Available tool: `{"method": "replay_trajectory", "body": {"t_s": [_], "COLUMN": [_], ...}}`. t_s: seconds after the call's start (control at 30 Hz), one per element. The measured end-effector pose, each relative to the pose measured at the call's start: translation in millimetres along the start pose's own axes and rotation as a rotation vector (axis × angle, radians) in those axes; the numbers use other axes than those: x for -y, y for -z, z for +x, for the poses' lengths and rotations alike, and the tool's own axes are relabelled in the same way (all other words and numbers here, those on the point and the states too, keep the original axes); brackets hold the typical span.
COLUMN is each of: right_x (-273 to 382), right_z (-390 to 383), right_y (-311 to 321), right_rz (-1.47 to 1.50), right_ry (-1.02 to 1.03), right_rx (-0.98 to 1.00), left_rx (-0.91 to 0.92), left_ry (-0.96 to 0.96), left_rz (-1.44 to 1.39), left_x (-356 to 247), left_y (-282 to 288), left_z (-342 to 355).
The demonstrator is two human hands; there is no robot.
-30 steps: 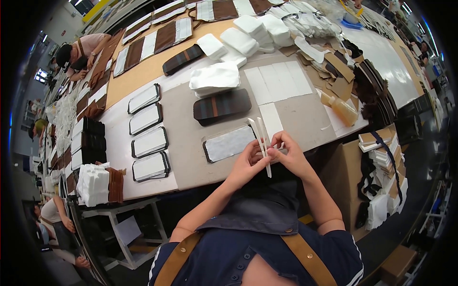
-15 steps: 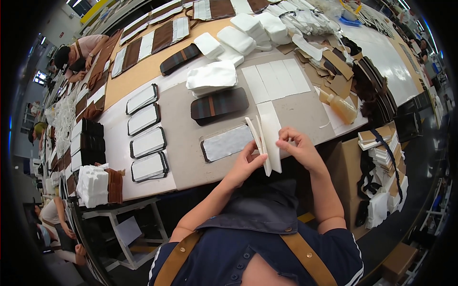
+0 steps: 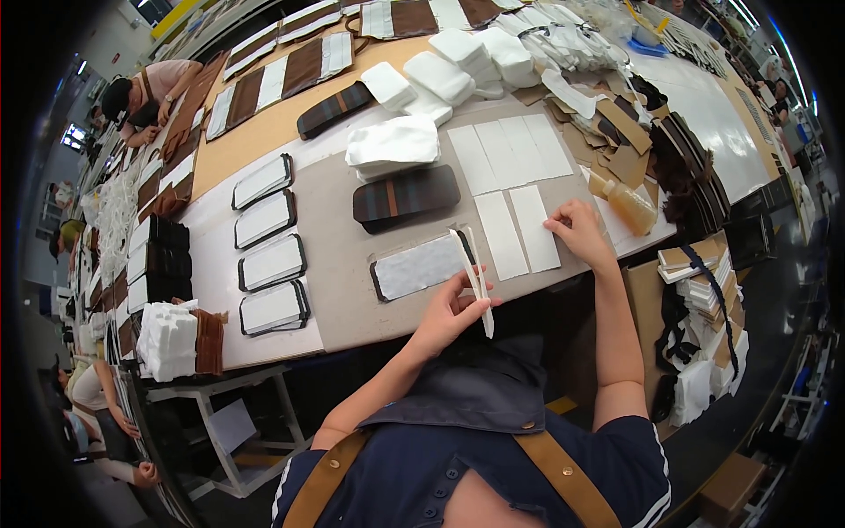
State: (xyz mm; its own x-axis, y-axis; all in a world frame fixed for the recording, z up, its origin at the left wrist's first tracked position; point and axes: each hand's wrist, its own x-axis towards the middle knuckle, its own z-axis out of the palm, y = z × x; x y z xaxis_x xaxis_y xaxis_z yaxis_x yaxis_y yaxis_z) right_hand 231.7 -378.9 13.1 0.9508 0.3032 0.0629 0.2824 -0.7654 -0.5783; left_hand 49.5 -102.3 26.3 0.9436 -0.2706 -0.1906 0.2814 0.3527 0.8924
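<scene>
Several thin white strips point(image 3: 476, 280) stand on edge in my left hand point(image 3: 459, 304), its thumb and fingers closed round them near the table's front edge. My right hand point(image 3: 576, 232) is farther right, with thumb and forefinger pinched at the right edge of a white strip point(image 3: 533, 227) lying flat on the table. Beside that strip, on its left, lies another white strip point(image 3: 501, 235). Behind them is a row of flat white strips point(image 3: 509, 151). Just left of my left hand lies a dark-edged panel point(image 3: 421, 266) with a pale grey face.
Behind the panel lies a dark striped padded piece point(image 3: 407, 197), with white padding point(image 3: 392, 145) stacked beyond. White-faced, black-edged panels point(image 3: 268, 260) form a column at left. A bottle of amber liquid point(image 3: 630, 209) lies at right near cardboard scraps point(image 3: 623, 145). Co-workers sit at left.
My right hand has moved right and laid a second white strip flat beside the first. Fewer strips are in my left hand, which stays in nearly the same place.
</scene>
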Motion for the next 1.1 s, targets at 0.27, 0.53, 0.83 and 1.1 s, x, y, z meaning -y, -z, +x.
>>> {"method": "replay_trajectory", "body": {"t_s": [0.27,0.53,0.83,1.1], "right_x": [9,41,99,84], "right_z": [4,-7,-58,-50], "right_y": [-6,-5,-21,12], "right_rz": [-0.076,-0.391,0.741,0.678], "right_ry": [0.032,0.122,0.089,0.049], "right_rx": [-0.005,-0.244,0.318,0.286], "left_rx": [-0.007,0.005,0.024,-0.023], "left_ry": [0.024,0.029,-0.018,-0.018], "left_rz": [0.024,0.018,0.028,-0.059], "left_x": [0,2,1,4], "left_y": [-4,-5,-17,-12], "left_z": [-1,0,8,10]}}
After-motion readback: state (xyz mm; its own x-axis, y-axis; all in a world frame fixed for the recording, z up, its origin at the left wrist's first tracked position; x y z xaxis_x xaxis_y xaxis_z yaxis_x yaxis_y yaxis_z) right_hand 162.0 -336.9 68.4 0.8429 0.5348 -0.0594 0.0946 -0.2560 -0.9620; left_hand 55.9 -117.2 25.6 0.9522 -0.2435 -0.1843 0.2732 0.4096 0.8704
